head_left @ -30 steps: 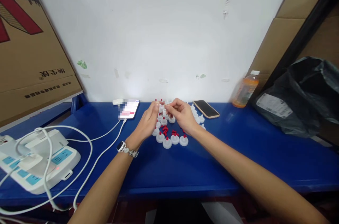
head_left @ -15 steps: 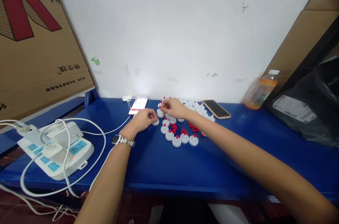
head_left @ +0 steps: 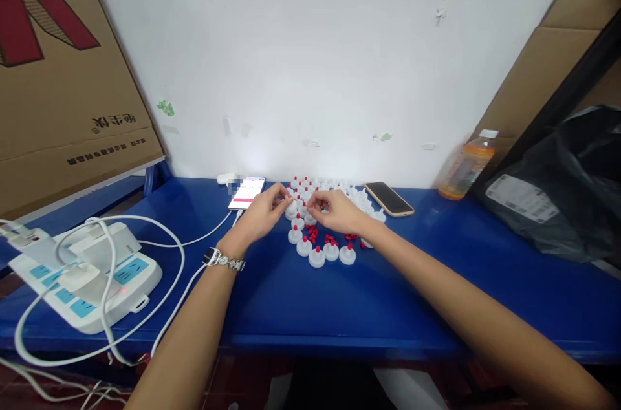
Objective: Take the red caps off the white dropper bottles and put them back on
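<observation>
L hand (head_left: 262, 213) and R hand (head_left: 337, 211) both over the cluster of white caps (head_left: 317, 229) on the blue counter (head_left: 369, 293), about mid-counter, close to the wall. L fingers (head_left: 284, 193) pinched shut on a small white cap (head_left: 291, 202), held just above the cluster's left side. R fingers (head_left: 313, 202) curled inward, tips close together at the caps; can't tell if they grip anything, too small. Hands near each other, not touching. Watch (head_left: 218, 258) on L wrist.

Caps: several have red tips, front row of them nearest the person; loose red plugs (head_left: 313, 232) lie among the caps, betw. the hands and front row.

Rel. to the cluster: phone w/ lit screen (head_left: 247, 191) just left, white cable (head_left: 194, 268) running from it toward the power strip (head_left: 92, 280) far left at counter edge. Dark phone (head_left: 389, 198) just right, face up. Orange drink bottle (head_left: 463, 167) further right by the wall, black plastic bag (head_left: 563, 196) beyond that. Cardboard box (head_left: 63, 74) well left, leaning above the strip.
</observation>
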### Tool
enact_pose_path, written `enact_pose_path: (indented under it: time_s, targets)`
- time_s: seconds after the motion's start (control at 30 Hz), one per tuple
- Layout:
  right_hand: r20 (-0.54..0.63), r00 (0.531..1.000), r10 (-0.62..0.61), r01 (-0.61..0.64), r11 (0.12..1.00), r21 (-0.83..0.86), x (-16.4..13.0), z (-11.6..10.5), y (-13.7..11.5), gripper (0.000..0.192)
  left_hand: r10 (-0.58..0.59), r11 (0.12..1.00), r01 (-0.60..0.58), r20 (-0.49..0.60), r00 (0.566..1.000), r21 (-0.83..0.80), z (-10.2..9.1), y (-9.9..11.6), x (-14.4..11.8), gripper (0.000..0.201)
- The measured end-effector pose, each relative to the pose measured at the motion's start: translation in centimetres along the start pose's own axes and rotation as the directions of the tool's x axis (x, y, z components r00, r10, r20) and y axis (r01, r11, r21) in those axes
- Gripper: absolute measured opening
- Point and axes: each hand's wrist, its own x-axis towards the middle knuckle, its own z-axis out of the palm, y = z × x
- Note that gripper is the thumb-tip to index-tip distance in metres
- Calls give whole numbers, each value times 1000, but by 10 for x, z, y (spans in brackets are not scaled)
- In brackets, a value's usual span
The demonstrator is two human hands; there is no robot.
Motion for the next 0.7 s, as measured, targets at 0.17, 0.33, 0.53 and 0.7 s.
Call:
enact_pose_path:
  time_s: [0.17, 0.33, 0.53, 0.7]
  targets:
    - [205, 979, 8, 1, 999, -41, -19, -9, 7, 13, 53, 998, -52, 37, 998, -38, 9, 13, 0, 30]
    - [243, 970, 9, 0, 999, -35, -18, -12, 7, 8, 64, 998, -63, 39, 997, -28, 19, 17, 2, 35]
    - [277, 961, 16, -16, 1000, -2, -24, -12, 11, 8, 60, 998, -61, -23, 998, -26, 27, 16, 2, 38]
    - [296, 953, 62, -77, 996, 39, -26, -15, 12, 8, -56, 995, 55, -9, 998, -83, 33, 18, -2, 25]
